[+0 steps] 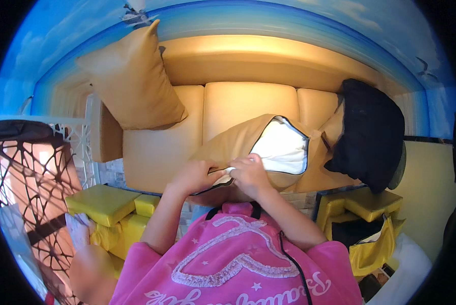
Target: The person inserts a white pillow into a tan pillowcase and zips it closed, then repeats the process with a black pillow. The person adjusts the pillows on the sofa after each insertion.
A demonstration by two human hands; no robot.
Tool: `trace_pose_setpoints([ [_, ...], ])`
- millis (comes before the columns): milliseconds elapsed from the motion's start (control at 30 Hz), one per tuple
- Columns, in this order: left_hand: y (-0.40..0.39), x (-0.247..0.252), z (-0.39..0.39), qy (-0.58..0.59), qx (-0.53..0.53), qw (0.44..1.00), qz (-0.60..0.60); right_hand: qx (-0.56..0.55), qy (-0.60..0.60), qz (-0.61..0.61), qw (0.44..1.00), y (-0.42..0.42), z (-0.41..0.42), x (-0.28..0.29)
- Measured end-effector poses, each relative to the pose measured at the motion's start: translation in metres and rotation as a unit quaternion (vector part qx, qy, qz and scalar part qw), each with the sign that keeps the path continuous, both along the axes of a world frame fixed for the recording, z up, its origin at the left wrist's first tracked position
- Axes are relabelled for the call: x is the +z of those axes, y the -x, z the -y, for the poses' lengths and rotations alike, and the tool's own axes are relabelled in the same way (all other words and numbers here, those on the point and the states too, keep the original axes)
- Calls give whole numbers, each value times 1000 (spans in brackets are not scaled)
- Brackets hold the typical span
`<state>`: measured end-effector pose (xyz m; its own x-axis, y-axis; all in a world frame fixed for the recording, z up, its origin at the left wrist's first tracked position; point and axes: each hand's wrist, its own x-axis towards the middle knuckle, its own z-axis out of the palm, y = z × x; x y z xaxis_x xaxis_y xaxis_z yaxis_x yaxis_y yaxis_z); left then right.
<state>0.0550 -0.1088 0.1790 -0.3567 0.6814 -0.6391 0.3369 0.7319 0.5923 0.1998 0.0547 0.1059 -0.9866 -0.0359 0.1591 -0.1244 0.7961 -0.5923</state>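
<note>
A tan leather-like cushion cover (235, 141) lies across the front of the sofa, its zipper open and white filling (283, 145) showing inside. At the left part of the opening, my left hand (199, 175) grips the edge of the cover. Close to its right, my right hand (250, 173) pinches the zipper edge and some white material with bent fingers. Part of the cover's lower side is hidden behind my hands.
A tan sofa (250, 103) stands ahead, with a tan cushion (136, 84) at its left and a black cushion (369, 133) at its right. Yellow seats (102, 204) flank me; a yellow cover (376, 251) lies lower right. Another person's hand (79, 228) is lower left.
</note>
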Motion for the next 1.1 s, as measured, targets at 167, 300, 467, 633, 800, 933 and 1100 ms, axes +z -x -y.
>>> trace_pose_setpoints([
  [167, -6, -20, -91, -186, 12, 919, -348, -31, 30, -46, 998, 1, 13, 16],
  [300, -9, -78, -146, -195, 70, 936, -283, 23, 20, 19, 999, -16, 1, 53],
  [467, -6, -55, -152, -123, 123, 982, -67, -61, 151, 13, 986, -33, -52, 78],
  [633, -15, -19, -155, -77, 94, 985, -124, -201, -75, 22, 977, -3, -63, 62],
  [800, -41, -46, -134, -223, 80, 949, -208, -238, -124, 73, 960, 0, -57, 38],
  [933, -59, -61, -118, -258, 29, 937, -234, -204, -137, 203, 948, -6, -62, -12],
  [1100, -79, -67, -111, -192, -19, 959, -208, -208, -96, 219, 948, -4, -75, -67],
])
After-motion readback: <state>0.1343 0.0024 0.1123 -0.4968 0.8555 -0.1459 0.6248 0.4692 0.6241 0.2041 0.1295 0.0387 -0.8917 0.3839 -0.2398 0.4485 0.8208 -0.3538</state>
